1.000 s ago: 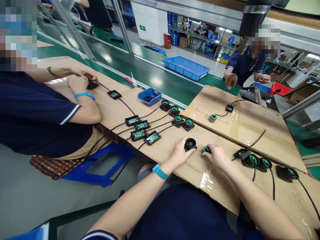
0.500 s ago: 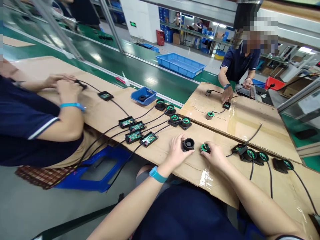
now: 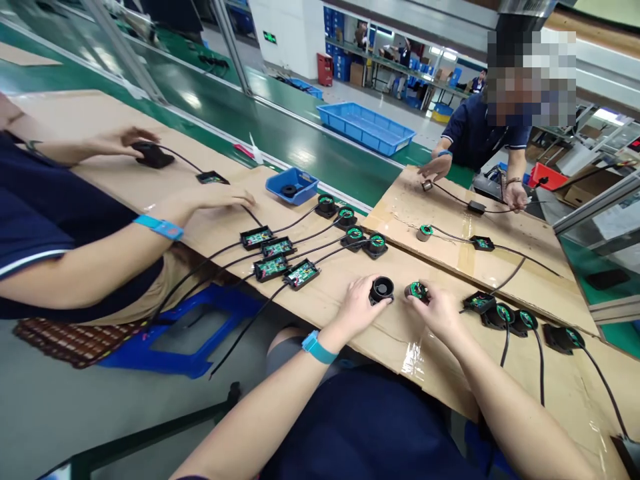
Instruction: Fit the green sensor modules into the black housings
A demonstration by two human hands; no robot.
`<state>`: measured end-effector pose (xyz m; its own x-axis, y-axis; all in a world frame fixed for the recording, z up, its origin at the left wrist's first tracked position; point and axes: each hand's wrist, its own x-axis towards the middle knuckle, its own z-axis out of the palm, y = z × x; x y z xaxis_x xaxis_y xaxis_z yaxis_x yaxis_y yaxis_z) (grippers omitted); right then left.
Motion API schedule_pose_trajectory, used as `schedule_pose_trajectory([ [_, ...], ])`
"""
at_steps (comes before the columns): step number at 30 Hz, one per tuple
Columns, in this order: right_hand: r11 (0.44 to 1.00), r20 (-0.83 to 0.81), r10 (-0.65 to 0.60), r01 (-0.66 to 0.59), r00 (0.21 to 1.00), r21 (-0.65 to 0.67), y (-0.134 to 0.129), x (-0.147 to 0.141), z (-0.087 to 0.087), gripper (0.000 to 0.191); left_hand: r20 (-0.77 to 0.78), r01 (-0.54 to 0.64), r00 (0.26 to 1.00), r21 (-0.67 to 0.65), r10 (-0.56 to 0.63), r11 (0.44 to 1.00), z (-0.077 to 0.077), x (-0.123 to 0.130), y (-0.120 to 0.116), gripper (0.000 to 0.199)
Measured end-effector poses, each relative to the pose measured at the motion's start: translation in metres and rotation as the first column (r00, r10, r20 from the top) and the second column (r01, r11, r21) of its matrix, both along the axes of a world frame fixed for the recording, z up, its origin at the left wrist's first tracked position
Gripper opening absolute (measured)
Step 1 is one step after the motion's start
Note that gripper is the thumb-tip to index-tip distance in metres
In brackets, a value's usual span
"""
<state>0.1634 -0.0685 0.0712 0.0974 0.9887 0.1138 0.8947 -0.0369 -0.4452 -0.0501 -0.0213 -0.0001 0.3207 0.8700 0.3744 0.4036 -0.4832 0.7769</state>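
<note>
Head cam, left to right: the neighbour's bare hand is on a black part. Their banded hand just left it and reaches out low, fingers loosely spread. Then a blue bin towards the far edge of the bench, and four open circuit boxes by the near edge, cabled to four round units.

Midway along the near edge, the wearer's left hand has fingers curled round a black housing. Just beside it, not touching, the right hand pinches a green-topped part. Both hands have barely shifted, so I'd say those pieces are no closer. Across, a co-worker's hand has switched to a small round piece.
</note>
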Motion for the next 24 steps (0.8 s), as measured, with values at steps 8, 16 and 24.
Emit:
schedule_pose_trajectory([
  [8, 0.964, -0.127, 0.139, -0.105, 0.982, 0.244, -0.001, -0.055, 0.007, 0.04, 0.103, 0.023, 0.994, 0.117, -0.035, 0.993, 0.001, -0.001, -0.002, 0.047],
  [16, 0.945, -0.067, 0.173, -0.146, 0.983, 0.293, 0.006, -0.069, -0.019, 0.043, 0.148, -0.005, 0.989, 0.197, -0.025, 0.98, -0.001, -0.001, -0.004, 0.057],
  [24, 0.928, 0.03, 0.202, -0.201, 0.979, 0.314, 0.003, -0.073, -0.037, 0.045, 0.185, 0.0, 0.982, 0.123, -0.023, 0.992, -0.005, -0.001, -0.003, 0.052],
])
